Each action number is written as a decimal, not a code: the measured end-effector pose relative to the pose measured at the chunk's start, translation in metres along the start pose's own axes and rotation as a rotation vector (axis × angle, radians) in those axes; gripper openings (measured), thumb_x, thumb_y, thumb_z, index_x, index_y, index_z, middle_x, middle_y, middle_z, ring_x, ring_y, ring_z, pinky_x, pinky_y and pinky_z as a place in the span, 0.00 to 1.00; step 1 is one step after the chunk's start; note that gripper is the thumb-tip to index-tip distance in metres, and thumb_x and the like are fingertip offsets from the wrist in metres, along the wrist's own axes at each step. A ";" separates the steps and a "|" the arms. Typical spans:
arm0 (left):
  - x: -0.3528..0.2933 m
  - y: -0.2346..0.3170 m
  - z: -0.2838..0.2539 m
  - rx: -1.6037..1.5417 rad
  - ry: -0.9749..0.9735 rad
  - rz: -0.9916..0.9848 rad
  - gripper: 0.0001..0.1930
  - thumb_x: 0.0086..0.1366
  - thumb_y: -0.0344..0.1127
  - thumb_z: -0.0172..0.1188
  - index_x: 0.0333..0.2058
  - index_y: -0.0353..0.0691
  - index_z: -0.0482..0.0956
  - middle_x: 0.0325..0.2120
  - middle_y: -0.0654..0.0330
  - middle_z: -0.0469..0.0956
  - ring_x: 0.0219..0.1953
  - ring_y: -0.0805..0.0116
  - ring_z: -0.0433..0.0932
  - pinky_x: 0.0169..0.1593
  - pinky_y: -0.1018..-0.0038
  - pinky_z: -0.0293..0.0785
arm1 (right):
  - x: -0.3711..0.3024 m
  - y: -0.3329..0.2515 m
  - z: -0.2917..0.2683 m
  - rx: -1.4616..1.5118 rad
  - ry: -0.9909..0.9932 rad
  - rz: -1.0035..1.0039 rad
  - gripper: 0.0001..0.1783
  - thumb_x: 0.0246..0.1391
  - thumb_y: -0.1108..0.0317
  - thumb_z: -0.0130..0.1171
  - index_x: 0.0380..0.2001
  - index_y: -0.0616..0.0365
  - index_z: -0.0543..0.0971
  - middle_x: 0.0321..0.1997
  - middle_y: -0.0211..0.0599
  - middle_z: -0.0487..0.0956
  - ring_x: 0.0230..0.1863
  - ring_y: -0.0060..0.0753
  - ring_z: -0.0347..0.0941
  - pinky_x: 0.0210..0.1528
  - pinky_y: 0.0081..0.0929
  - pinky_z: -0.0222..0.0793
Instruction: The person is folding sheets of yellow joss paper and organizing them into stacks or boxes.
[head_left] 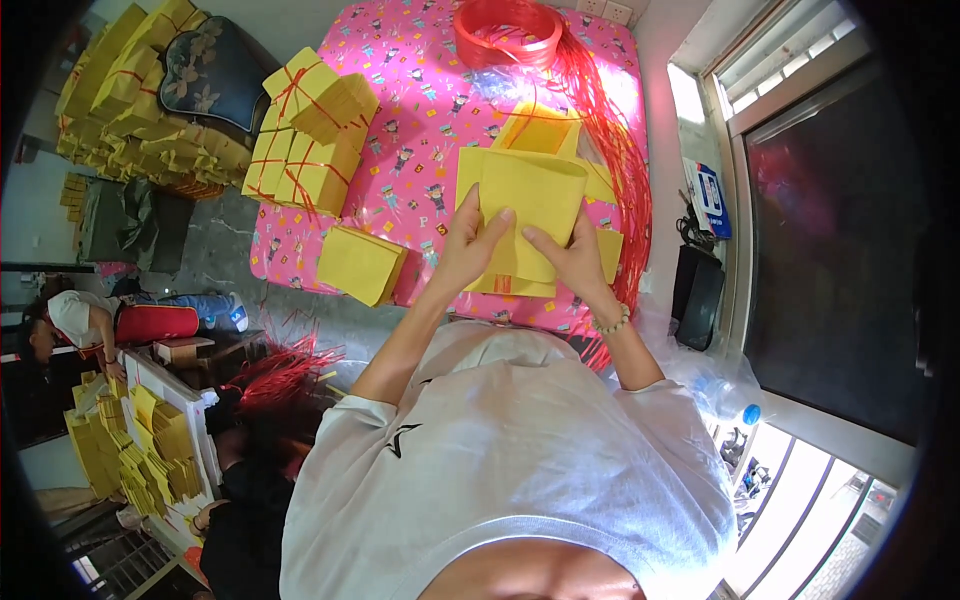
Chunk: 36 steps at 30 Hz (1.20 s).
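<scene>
My left hand (468, 243) and my right hand (572, 262) grip a stack of folded yellow paper (530, 200) from its two sides, thumbs on top. Wider yellow sheets (468, 170) lie beneath it, over the pink patterned tablecloth (400, 215). Just beyond stands an open yellow box-like holder (538, 128), partly covered by the paper. A loose yellow paper stack (360, 265) rests at the table's near left edge. Farther back on the left are several yellow bundles (318, 130) tied with red strips. How many sheets I hold cannot be made out.
A coil of red plastic strip (508, 35) sits at the table's far side, its red strands (615, 140) trailing down the right edge. A dark window pane (835, 220) is at right. Leftward, people work beside a white table (190, 400) with yellow paper. A capped bottle (735, 405) stands near my right arm.
</scene>
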<state>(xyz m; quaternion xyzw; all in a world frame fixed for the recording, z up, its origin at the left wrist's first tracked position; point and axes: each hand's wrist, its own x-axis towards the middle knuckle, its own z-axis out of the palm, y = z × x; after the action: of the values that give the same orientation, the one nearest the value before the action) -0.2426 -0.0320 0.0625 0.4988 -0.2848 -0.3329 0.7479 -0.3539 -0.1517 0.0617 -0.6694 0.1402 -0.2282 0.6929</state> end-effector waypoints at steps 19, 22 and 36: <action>-0.002 0.005 0.005 0.022 0.029 -0.059 0.18 0.67 0.27 0.49 0.55 0.34 0.62 0.48 0.59 0.72 0.50 0.74 0.70 0.53 0.75 0.66 | 0.012 -0.017 0.002 0.132 0.271 -0.041 0.09 0.60 0.68 0.55 0.38 0.64 0.77 0.33 0.25 0.78 0.32 0.11 0.71 0.34 0.14 0.68; -0.003 0.005 0.006 0.015 0.026 -0.083 0.19 0.67 0.27 0.49 0.55 0.35 0.63 0.48 0.60 0.73 0.50 0.75 0.70 0.53 0.76 0.66 | 0.015 -0.013 -0.012 0.054 0.257 -0.030 0.08 0.60 0.67 0.55 0.33 0.63 0.77 0.28 0.21 0.75 0.28 0.08 0.67 0.31 0.12 0.63; -0.001 0.003 -0.003 -0.044 -0.022 -0.247 0.21 0.66 0.27 0.50 0.58 0.36 0.63 0.51 0.61 0.72 0.53 0.75 0.69 0.55 0.74 0.64 | 0.007 -0.016 -0.030 0.032 0.154 0.216 0.14 0.60 0.61 0.55 0.28 0.62 0.79 0.23 0.23 0.77 0.25 0.10 0.71 0.26 0.14 0.69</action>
<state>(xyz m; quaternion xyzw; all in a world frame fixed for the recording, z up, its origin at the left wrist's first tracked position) -0.2405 -0.0289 0.0644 0.5098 -0.2218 -0.4342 0.7087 -0.3649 -0.1817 0.0765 -0.6199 0.2605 -0.2049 0.7112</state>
